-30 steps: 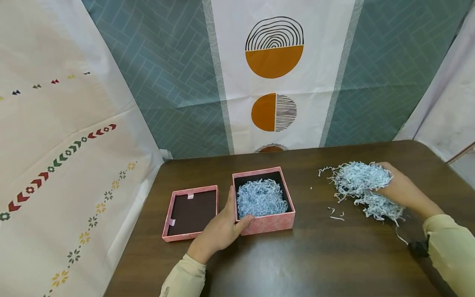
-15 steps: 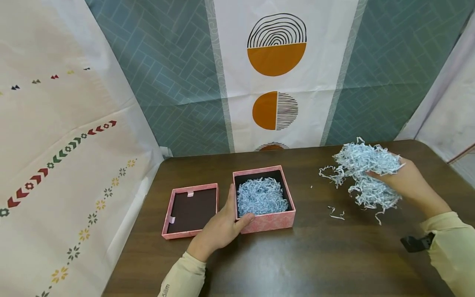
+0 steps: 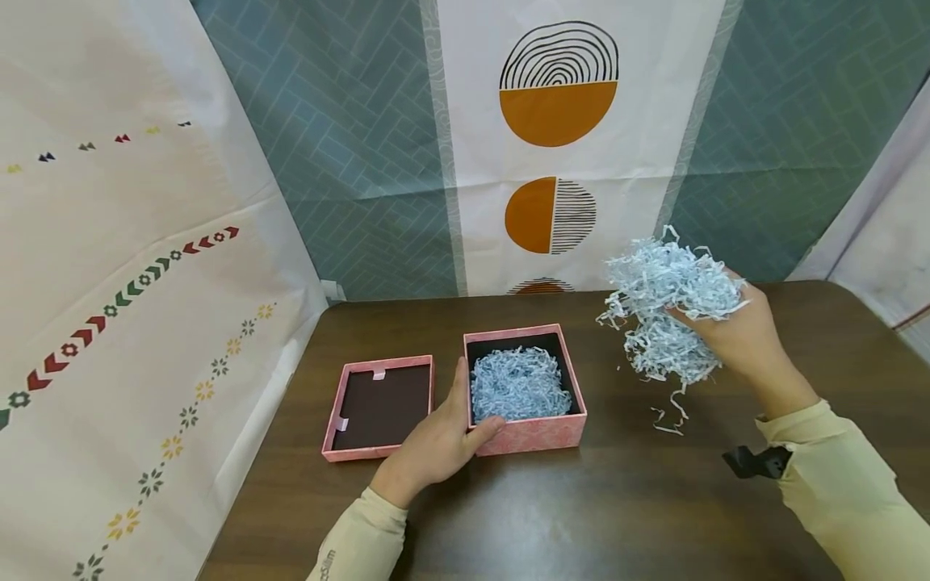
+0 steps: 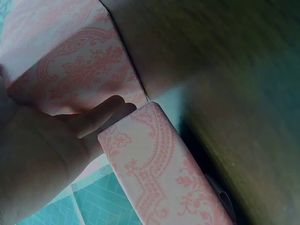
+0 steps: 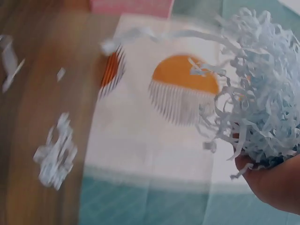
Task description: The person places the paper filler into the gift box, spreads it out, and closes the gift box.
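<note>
In the head view my left hand (image 3: 432, 440) rests against the near left corner of a pink patterned box (image 3: 529, 437). Its fingers lie straight along the left wall, with the thumb on the front. Pale blue shredded paper (image 3: 519, 383) fills the box, which has a dark inside. My right hand (image 3: 748, 327) holds a loose clump of lighter blue shredded paper (image 3: 664, 278) above the table, right of the box. Strands hang from the clump. In the right wrist view the clump (image 5: 269, 93) hides most of the fingers.
The box lid (image 3: 363, 454) lies inside up, left of the box. It shows close to the left hand in the left wrist view (image 4: 161, 173). Stray paper strands (image 3: 670, 426) lie on the brown table (image 3: 552, 516). Patterned cloth (image 3: 349, 145) hangs behind.
My right hand has lifted the clump of shredded paper off the table and carried it left, nearer the box. The left hand stays against the box.
</note>
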### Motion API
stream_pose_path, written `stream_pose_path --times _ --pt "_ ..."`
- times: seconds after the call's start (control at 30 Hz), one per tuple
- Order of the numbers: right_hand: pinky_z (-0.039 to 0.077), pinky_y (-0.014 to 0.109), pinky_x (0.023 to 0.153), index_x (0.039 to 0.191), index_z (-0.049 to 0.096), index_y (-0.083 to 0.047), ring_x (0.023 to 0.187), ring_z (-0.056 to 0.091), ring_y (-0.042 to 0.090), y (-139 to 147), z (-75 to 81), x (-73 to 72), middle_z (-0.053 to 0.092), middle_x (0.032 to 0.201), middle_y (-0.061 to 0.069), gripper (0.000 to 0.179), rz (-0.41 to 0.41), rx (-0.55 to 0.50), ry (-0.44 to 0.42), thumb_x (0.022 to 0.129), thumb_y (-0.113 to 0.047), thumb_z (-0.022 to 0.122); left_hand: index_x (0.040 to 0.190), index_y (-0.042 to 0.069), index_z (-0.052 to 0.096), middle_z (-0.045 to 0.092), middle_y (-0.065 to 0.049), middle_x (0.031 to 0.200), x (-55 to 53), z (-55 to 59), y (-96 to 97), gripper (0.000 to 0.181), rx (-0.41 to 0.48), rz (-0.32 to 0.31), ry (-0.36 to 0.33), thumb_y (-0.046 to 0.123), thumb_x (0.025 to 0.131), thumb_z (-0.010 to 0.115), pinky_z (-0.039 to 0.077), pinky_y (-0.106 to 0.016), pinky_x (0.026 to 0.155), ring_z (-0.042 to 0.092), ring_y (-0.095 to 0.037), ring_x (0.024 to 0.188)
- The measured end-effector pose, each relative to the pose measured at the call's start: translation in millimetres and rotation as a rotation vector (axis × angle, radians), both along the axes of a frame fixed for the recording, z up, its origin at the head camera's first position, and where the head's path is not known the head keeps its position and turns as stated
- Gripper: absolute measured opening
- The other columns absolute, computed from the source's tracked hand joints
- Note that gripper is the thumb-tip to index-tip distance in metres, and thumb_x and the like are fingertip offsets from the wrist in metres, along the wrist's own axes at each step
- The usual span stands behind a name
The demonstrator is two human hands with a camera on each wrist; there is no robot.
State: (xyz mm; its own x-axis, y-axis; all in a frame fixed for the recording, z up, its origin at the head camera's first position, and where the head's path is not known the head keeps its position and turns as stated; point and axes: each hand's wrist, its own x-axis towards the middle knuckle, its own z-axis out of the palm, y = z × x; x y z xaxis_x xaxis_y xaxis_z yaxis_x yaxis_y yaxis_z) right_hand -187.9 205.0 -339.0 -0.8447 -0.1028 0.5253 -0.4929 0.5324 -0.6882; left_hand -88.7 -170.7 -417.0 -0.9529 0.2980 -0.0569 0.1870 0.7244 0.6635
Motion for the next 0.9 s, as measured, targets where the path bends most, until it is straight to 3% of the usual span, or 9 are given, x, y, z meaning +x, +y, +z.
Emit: stream_pose_path --times 0.2,0.37,0.57,0.67,0.83,0.9 --pt "0.043 0.013 0.082 0.126 0.059 0.011 0.096 0.057 -0.002 -45 12.9 3.2 0.059 0.103 -0.027 0.051 0.011 -0.237 -0.006 0.078 0.012 0.077 0.160 0.013 -0.017 -0.005 -0.002 0.168 -1.2 0.4 -0.1 0.106 -0.006 0.002 -0.019 0.066 0.097 0.049 0.030 -0.046 0.114 0.024 -0.029 0.149" --pt "0.045 0.019 0.085 0.122 0.059 0.016 0.097 0.060 0.004 -82 15.1 -0.9 0.064 0.105 -0.020 0.049 0.090 -0.387 0.125 0.075 0.015 0.073 0.160 0.017 -0.019 -0.005 -0.002 0.168 -2.4 -1.1 -1.6 0.107 -0.011 0.006 -0.038 0.069 0.095 0.048 0.032 -0.047 0.113 0.027 -0.031 0.148" --pt "0.047 0.025 0.089 0.120 0.058 0.018 0.100 0.060 0.010 -124 13.5 -7.0 0.065 0.109 -0.013 0.049 0.241 -0.520 0.253 0.075 0.007 0.073 0.159 0.016 -0.020 -0.005 -0.004 0.168 -2.3 -1.3 -4.8 0.106 -0.010 0.000 -0.020 0.068 0.097 0.047 0.030 -0.045 0.114 0.027 -0.029 0.148" --pt "0.046 0.027 0.093 0.122 0.056 0.018 0.104 0.060 0.011 -140 9.8 -6.6 0.066 0.113 -0.003 0.051 0.292 -0.529 0.275 0.076 0.005 0.073 0.160 0.015 -0.019 -0.004 -0.005 0.168 -1.8 -1.5 -5.0 0.104 -0.006 -0.003 -0.012 0.066 0.098 0.047 0.031 -0.046 0.114 0.027 -0.029 0.148" --pt "0.045 0.023 0.094 0.124 0.056 0.014 0.107 0.058 0.003 -149 -12.9 1.4 0.064 0.116 0.023 0.051 0.227 -0.415 0.236 0.077 0.006 0.073 0.159 0.015 -0.020 -0.006 -0.006 0.168 -1.6 -0.8 -3.9 0.102 0.006 -0.020 -0.016 0.064 0.099 0.047 0.031 -0.046 0.114 0.025 -0.029 0.148" --pt "0.044 0.021 0.093 0.124 0.057 0.013 0.106 0.057 0.001 -149 -24.2 6.0 0.063 0.114 0.028 0.051 0.207 -0.383 0.197 0.076 0.009 0.073 0.159 0.015 -0.021 -0.005 -0.007 0.168 -1.9 -0.3 -4.1 0.102 0.002 -0.026 -0.012 0.063 0.100 0.047 0.032 -0.045 0.114 0.027 -0.030 0.147"
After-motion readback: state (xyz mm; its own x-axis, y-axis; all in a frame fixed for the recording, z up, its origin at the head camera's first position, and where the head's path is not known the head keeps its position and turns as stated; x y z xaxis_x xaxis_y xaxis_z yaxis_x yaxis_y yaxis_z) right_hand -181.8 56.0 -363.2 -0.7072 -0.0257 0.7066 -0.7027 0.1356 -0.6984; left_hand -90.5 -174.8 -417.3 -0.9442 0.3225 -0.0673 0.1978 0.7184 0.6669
